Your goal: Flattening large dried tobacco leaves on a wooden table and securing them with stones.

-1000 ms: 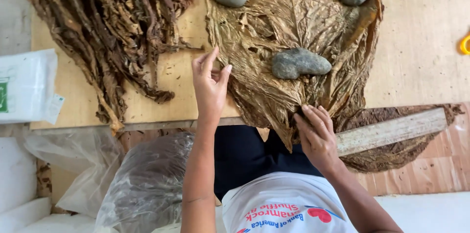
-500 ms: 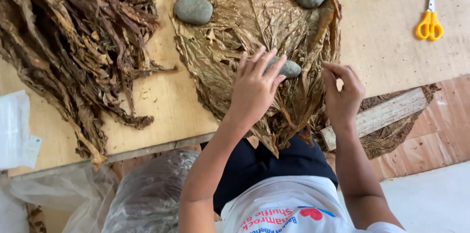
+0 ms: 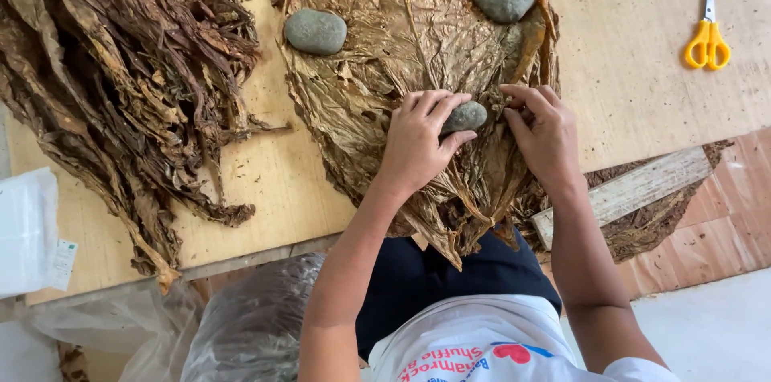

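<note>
Below the desk (image 3: 241,181) edge there is a clear plastic bag (image 3: 249,326); it looks filled with dark leaf material, but through the wrinkled film I cannot tell exactly what. A second, emptier sheet of plastic (image 3: 96,318) lies beside it at the left. A white packet (image 3: 28,229) lies at the far left edge.

The desk is a pale wooden board, smooth and flat. On it are two heaps of dried leaves. The flat stack (image 3: 401,53) in the middle is golden brown, thin and crinkled like paper, with clear veins; its narrow end hangs over the desk edge toward the person. The loose pile (image 3: 120,85) at the left is darker, twisted and stringy.

Three grey stones, rounded and smooth, lie on the flat stack: one (image 3: 315,31) at upper left, one (image 3: 503,0) at upper right, and a third stone (image 3: 464,117) near the middle. The left hand (image 3: 418,141) is curled over this third stone, fingers and thumb closing around it. The right hand (image 3: 542,133) is just beside it, fingertips bent and pinching the leaf surface of the stack.

One pair of scissors (image 3: 707,32) with yellow handles lies far at the right on the desk. One rough wooden plank (image 3: 634,189) rests on more dark leaves (image 3: 650,225) below the right forearm.
</note>
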